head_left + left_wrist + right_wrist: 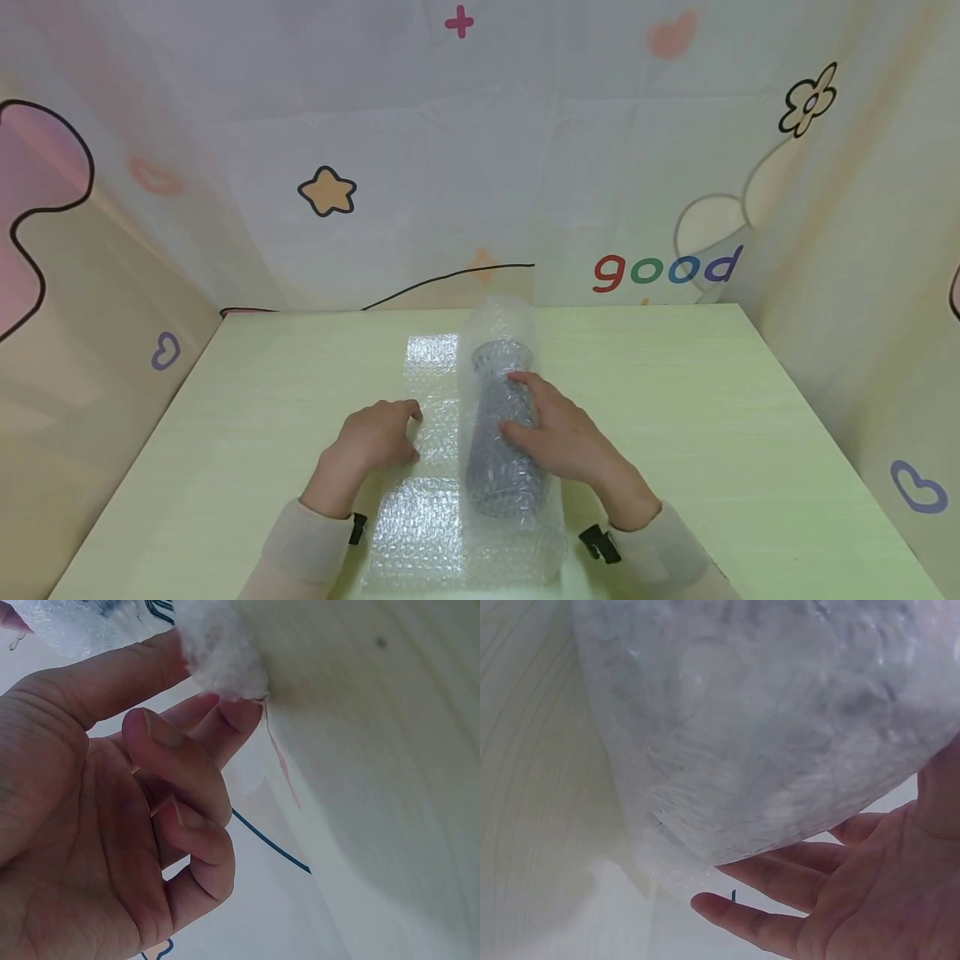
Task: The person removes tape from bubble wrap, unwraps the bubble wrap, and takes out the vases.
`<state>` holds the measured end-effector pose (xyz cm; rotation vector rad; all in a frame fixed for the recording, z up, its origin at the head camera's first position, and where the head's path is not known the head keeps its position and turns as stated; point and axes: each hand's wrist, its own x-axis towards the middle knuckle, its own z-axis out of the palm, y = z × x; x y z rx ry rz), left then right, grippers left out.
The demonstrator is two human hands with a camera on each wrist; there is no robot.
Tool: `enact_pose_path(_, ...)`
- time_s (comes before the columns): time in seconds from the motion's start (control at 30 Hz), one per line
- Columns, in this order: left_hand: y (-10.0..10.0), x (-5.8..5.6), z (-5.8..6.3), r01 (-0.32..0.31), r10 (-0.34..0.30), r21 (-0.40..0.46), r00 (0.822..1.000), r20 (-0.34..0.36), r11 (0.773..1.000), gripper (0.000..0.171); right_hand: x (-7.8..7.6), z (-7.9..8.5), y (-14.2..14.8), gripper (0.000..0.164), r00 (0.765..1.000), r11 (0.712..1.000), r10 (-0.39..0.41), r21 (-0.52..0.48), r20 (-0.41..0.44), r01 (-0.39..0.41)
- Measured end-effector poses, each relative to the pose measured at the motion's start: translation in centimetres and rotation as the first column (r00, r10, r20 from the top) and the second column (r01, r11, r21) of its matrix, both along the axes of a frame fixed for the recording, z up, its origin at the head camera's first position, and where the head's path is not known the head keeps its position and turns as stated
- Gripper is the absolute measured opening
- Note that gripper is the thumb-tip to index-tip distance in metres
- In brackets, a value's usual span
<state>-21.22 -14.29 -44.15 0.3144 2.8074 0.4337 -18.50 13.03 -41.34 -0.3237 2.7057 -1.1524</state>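
Note:
A dark, grey-looking vase (pixel 504 467) with a flared rim lies inside a layer of bubble wrap (pixel 420 533), its narrower end toward the back. The wrap's loose flat part spreads to the left of the vase. At that part's left edge my left hand (pixel 378 437) pinches the wrap between thumb and forefinger; in the left wrist view the other fingers curl loosely and the thumb tip is hidden behind the wrap edge (pixel 225 656). My right hand (pixel 566 433) rests on the vase's right side through the wrap (pixel 742 742), fingers fairly straight and spread.
Everything lies on a pale green wood-grain table (pixel 675 375). A printed curtain (pixel 420 167) stands along the table's back and both sides. The wrap reaches from near the back edge to the front of the view.

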Motion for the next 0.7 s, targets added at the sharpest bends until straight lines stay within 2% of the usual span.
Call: enact_pose_path(0.7,0.0,-0.2,-0.2,0.000,0.000,-0.008,1.000,0.006,1.000,0.052,-0.2,-0.1,1.2,0.062,1.000,1.000,0.022,0.020,-0.014,-0.022)
